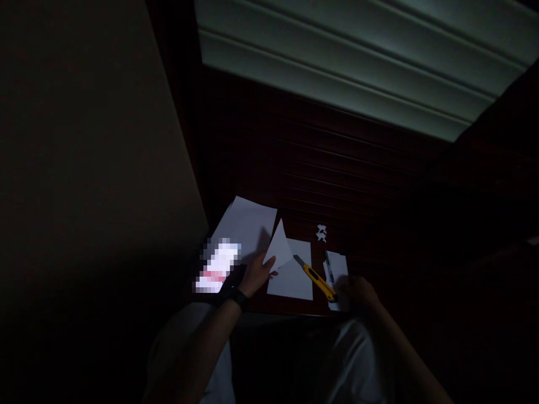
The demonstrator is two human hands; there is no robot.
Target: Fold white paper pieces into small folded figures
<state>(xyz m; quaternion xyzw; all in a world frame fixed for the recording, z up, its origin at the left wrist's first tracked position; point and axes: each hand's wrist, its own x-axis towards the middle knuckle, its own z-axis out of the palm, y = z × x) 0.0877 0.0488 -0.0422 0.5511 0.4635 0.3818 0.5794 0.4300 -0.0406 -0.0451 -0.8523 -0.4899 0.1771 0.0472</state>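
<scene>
My left hand (257,275), with a dark band on its wrist, pinches a white sheet of paper (278,247) that stands tilted and curved. Under it another white sheet (290,280) lies flat on the dark table. A yellow utility knife (318,280) has its blade out, pointing up and left toward the sheets. Its rear end overlaps a small stack of white paper slips (340,269). Beside this stack and the knife's rear end is my right hand (362,292). Its fingers are in deep shadow, so whether they grip anything is unclear.
Larger white sheets (248,224) lie at the left, with a bright, pixelated phone-like screen (219,266) near them. Small torn-looking paper scraps (321,233) lie beyond the knife. My knees are at the table's front edge (290,314). A pale slatted panel (337,62) rises behind.
</scene>
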